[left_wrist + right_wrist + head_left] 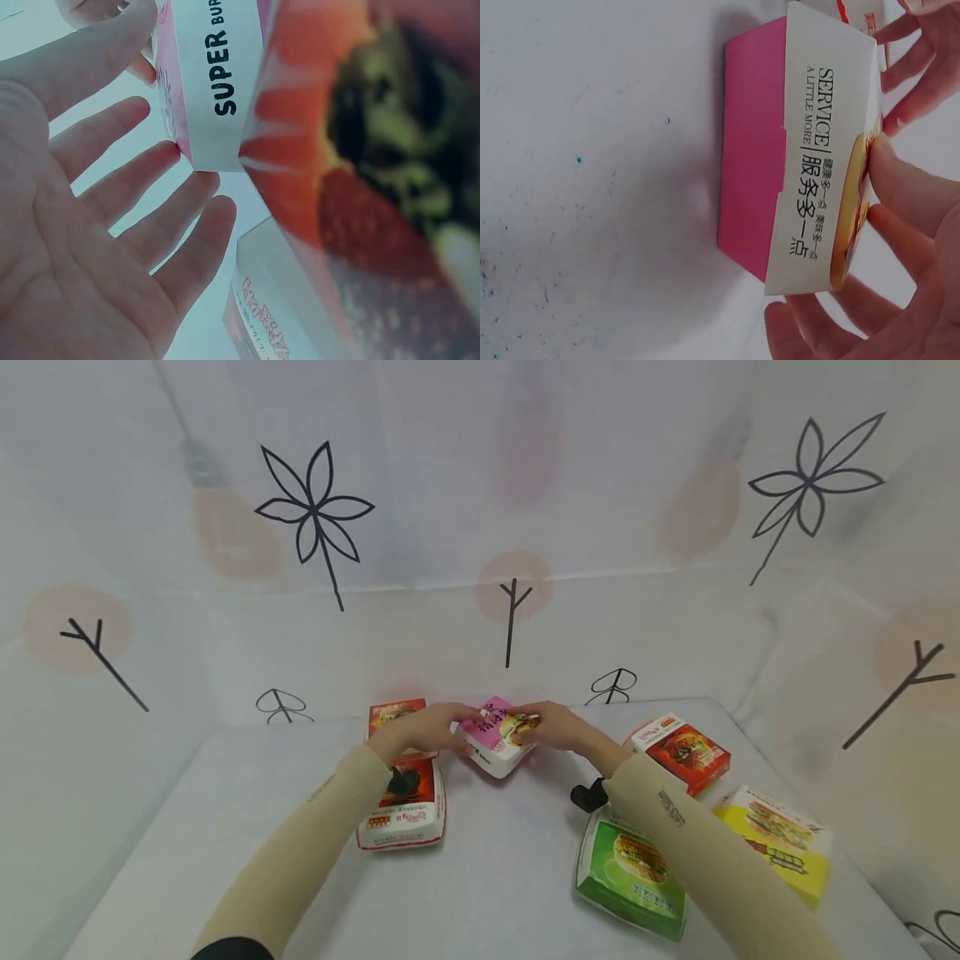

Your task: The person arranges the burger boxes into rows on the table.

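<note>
A pink-and-white burger box sits near the back middle of the table, between both hands. At its left side, my left hand has its fingers spread and nearly straight; the left wrist view shows the fingertips right at the box edge. From the right, my right hand grips the box, thumb on the lid with its burger picture and other fingers round the end. Printed lettering on the box's side wall faces the right wrist camera. Beside the left hand stand two red burger boxes, one behind the other, partly covered by the wrist.
Near the right forearm lie a green burger box, a red one and a yellow one. The white table ends at a printed cloth backdrop behind and at the sides.
</note>
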A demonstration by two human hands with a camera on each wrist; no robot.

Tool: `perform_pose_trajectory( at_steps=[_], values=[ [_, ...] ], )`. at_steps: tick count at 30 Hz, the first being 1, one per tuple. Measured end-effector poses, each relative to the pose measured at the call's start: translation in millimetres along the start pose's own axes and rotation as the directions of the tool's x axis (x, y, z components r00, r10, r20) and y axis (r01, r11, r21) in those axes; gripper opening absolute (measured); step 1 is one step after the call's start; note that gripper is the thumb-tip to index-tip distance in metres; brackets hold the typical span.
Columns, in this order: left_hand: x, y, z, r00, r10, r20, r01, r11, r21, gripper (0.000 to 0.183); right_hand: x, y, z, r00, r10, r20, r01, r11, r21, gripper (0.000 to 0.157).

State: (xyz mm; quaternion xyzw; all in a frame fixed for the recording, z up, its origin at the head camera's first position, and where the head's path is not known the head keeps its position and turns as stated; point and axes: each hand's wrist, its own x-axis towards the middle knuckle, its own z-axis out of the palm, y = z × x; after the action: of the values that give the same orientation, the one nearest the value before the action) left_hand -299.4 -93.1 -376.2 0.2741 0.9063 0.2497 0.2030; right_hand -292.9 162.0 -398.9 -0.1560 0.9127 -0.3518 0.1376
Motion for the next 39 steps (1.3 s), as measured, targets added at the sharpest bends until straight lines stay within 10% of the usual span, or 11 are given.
perform_pose_trajectory(
  at_steps=[9, 39],
  values=[
    [-7.2, 3.3, -1.0, 0.996, -0.011, -0.09, 0.011, 1.0, -0.001, 0.055, -2.7, -7.2, 4.0, 0.998, 0.046, -0.04, -0.049, 0.997, -0.067, 0.057],
    [4.1, -7.3, -4.9, 0.995, -0.029, -0.092, 0.031, 0.999, 0.027, 0.057, -6.2, -20.2, 13.7, 0.988, 0.055, -0.142, -0.077, 0.986, -0.15, 0.053]
  ],
)
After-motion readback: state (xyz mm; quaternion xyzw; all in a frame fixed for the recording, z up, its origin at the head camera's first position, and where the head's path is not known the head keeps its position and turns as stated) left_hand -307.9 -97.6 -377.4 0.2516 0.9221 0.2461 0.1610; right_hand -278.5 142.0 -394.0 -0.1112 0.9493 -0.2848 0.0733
